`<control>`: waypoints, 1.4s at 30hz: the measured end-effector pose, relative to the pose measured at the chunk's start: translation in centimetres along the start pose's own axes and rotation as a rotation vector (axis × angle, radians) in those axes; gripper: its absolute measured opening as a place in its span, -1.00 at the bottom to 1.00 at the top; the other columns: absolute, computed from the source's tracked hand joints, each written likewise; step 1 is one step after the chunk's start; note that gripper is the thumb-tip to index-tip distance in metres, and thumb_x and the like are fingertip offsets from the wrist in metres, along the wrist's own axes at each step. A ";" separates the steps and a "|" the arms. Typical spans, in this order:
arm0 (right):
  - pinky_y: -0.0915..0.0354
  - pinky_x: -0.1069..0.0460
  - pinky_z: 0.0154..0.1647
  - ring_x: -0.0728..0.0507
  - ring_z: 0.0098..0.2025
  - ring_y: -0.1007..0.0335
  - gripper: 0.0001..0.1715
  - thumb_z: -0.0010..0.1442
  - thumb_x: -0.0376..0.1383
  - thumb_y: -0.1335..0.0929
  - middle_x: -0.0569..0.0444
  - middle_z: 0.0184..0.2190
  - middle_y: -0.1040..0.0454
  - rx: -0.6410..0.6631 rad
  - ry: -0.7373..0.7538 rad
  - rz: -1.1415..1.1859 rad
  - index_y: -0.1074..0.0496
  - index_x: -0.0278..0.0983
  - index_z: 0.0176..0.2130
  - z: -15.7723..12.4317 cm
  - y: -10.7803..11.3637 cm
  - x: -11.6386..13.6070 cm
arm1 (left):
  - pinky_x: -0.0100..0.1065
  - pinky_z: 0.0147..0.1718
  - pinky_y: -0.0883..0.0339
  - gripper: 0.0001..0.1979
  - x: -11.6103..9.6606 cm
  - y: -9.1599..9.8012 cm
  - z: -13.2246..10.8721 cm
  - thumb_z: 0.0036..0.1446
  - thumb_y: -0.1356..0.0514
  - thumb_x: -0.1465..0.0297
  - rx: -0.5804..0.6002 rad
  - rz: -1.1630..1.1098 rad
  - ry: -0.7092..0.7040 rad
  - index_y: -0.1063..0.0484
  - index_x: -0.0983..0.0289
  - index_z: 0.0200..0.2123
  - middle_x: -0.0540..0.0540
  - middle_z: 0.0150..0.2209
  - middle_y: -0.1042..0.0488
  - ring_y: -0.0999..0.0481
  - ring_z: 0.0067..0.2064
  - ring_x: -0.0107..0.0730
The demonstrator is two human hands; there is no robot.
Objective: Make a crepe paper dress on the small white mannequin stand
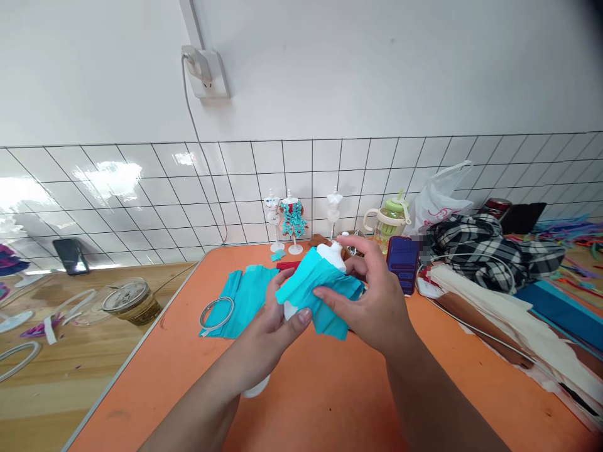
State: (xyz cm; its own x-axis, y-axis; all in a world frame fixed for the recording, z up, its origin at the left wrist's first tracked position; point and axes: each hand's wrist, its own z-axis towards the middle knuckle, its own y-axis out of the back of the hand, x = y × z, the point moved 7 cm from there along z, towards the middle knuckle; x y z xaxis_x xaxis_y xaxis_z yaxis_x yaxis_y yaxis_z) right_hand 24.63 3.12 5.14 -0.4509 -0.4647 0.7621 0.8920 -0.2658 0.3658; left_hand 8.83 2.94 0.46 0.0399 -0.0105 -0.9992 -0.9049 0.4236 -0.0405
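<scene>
My left hand (pixel 276 326) grips the waist of a small white mannequin (pixel 332 253) held over the orange table (pixel 330 389); its round base (pixel 257 387) shows below my wrist. A pleated turquoise crepe paper piece (pixel 320 289) is wrapped round the mannequin. My right hand (pixel 372 295) is closed on that paper, its fingers pressing it against the figure. More turquoise crepe paper (pixel 245 295) lies flat behind my left hand, beside a clear tape roll (pixel 217 313).
Three small mannequins stand by the tiled wall, one in a turquoise dress (pixel 293 220). A green-lidded cup (pixel 391 223), a blue phone (pixel 402 262), a plaid cloth (pixel 490 248), a plastic bag (pixel 440 198) and paper sheets (pixel 518 326) fill the right. A glass jar (pixel 129 301) sits left.
</scene>
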 end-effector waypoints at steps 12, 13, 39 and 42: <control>-0.25 -0.16 0.13 -0.25 0.24 -0.15 -0.23 0.09 0.03 -0.40 -0.06 0.17 -0.27 0.191 -0.087 0.260 -0.15 -0.07 0.21 0.7 1.5 -1.8 | -0.36 -0.36 -0.18 -0.69 1.6 3.1 0.9 0.10 -0.25 0.12 0.025 -0.202 0.017 -0.30 0.23 -0.37 -0.02 -0.38 -0.27 -0.27 -0.33 -0.42; -0.29 -0.16 0.09 -0.25 0.20 -0.22 -0.28 0.11 0.05 -0.38 -0.08 0.12 -0.31 0.228 -0.134 0.304 -0.20 -0.11 0.17 0.8 1.2 -2.6 | -0.36 -0.36 -0.20 -0.69 1.5 3.0 0.9 0.10 -0.25 0.12 0.040 -0.228 0.010 -0.31 0.23 -0.36 -0.01 -0.38 -0.30 -0.29 -0.33 -0.42; -0.38 0.10 -0.38 -0.02 -0.34 -0.35 -0.94 0.12 -0.36 -0.39 0.11 -0.35 -0.43 -0.034 0.007 0.520 -0.47 -0.19 -0.33 0.2 0.7 -0.6 | -0.32 -0.25 -0.31 -0.73 1.6 1.6 1.9 0.18 -0.19 0.21 0.349 -0.358 -0.117 -0.51 0.21 -0.12 0.11 -0.26 -0.55 -0.50 -0.22 -0.26; -0.38 0.08 -0.33 -0.01 -0.34 -0.34 -0.91 0.12 -0.38 -0.39 0.14 -0.35 -0.41 -0.037 0.039 0.521 -0.43 -0.18 -0.33 -0.3 0.8 -0.1 | -0.35 -0.29 -0.31 -0.72 1.6 1.5 2.0 0.18 -0.18 0.19 0.335 -0.366 -0.142 -0.54 0.25 -0.19 0.11 -0.32 -0.53 -0.48 -0.29 -0.32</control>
State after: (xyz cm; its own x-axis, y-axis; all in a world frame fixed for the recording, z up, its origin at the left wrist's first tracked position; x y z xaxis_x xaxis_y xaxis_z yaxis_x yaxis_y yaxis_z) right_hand 25.36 2.77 5.16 0.0512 -0.5739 0.8174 0.9969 -0.0201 -0.0765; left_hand 8.40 5.36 -1.15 0.4069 -0.0989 -0.9081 -0.6362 0.6827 -0.3594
